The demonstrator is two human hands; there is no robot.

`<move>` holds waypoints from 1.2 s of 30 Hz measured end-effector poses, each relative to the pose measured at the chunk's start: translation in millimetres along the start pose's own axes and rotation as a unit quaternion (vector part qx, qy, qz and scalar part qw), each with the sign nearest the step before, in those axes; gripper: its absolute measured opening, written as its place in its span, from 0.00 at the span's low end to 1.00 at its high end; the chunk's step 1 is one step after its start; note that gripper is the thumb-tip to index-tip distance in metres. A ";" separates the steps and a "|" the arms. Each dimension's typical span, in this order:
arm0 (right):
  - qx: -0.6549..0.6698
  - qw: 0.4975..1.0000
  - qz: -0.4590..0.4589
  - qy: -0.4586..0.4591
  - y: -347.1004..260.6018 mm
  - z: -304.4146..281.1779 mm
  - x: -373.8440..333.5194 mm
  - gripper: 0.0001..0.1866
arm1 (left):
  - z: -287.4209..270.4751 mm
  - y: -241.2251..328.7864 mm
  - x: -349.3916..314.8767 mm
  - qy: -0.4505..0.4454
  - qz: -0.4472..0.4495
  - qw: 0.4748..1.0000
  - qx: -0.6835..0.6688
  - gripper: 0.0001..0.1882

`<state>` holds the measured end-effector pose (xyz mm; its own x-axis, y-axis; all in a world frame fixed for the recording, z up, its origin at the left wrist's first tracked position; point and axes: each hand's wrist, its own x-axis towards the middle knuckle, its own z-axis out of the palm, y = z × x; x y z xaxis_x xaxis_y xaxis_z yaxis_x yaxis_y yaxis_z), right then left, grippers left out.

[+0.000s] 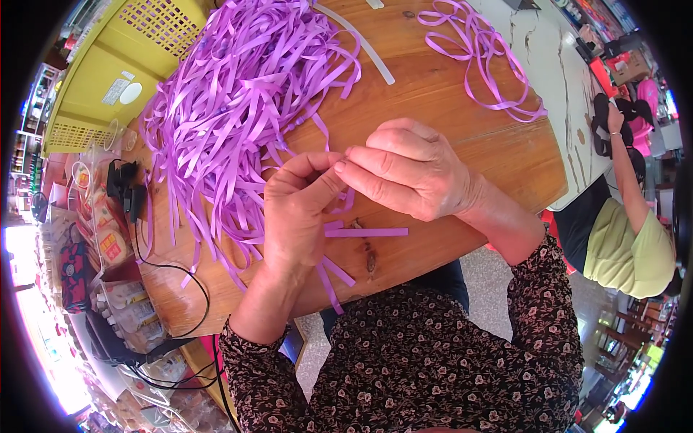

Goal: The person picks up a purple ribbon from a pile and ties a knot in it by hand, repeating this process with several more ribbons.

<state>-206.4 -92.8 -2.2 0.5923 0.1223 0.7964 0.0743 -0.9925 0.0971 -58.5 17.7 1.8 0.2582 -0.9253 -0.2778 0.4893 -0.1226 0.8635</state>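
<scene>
Above the wooden table, both hands meet fingertip to fingertip. My left hand (299, 206) is closed in a pinch, with purple ribbon (372, 232) coming out beside and below it, its loose ends hanging toward the table's near edge. My right hand (411, 169) is also closed, thumb and fingers pressed together against the left fingertips; what it pinches is too small and covered to make out. Just beyond the left hand lies a large tangled heap of purple ribbons (231, 94), some with small darker purple bits along them.
A looser bundle of purple ribbon (480, 54) lies at the far right of the wooden table (462, 137). A clear strip (361, 47) lies near the heap. A yellow-green plastic basket (94, 76) stands at far left, with a black cable (206, 289) below. Another person (628, 245) is at right.
</scene>
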 end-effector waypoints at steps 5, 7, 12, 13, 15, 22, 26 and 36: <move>0.011 1.000 -0.023 0.011 2.0 -4.1 -0.8 0.16 | -0.8 8.6 -1.5 -0.017 -0.037 0.999 0.025 0.06; 0.012 1.000 -0.024 0.012 2.4 -6.1 0.0 0.16 | 1.2 10.6 -3.5 -0.022 -0.028 0.998 0.043 0.06; 0.030 0.999 0.015 -0.009 4.5 -11.9 5.0 0.15 | 4.8 10.6 -5.0 -0.008 0.003 0.995 0.100 0.05; 0.030 0.999 0.015 -0.009 4.8 -13.5 5.5 0.15 | 5.8 11.1 -5.0 -0.009 0.002 0.995 0.099 0.05; 0.026 0.998 0.056 -0.008 5.3 -15.5 5.6 0.15 | 9.1 12.1 -5.5 -0.008 0.006 0.996 0.089 0.05; 0.190 0.958 0.215 0.011 2.9 -12.9 8.1 0.11 | 13.7 6.1 -3.9 0.010 0.055 0.998 0.043 0.04; 0.264 0.922 0.283 -0.005 0.3 -14.8 9.0 0.08 | 13.7 3.9 -5.3 0.011 0.088 0.993 0.081 0.03; 0.626 0.546 0.555 0.032 -6.0 -14.6 9.3 0.03 | 13.8 -3.8 -4.2 -0.063 0.144 0.988 -0.005 0.05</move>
<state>-213.1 -85.8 13.3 0.8036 -0.5945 -0.0282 0.2121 0.3304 -0.9197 -73.0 17.1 5.6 0.2835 -0.9584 0.0344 0.4194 0.1561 0.8943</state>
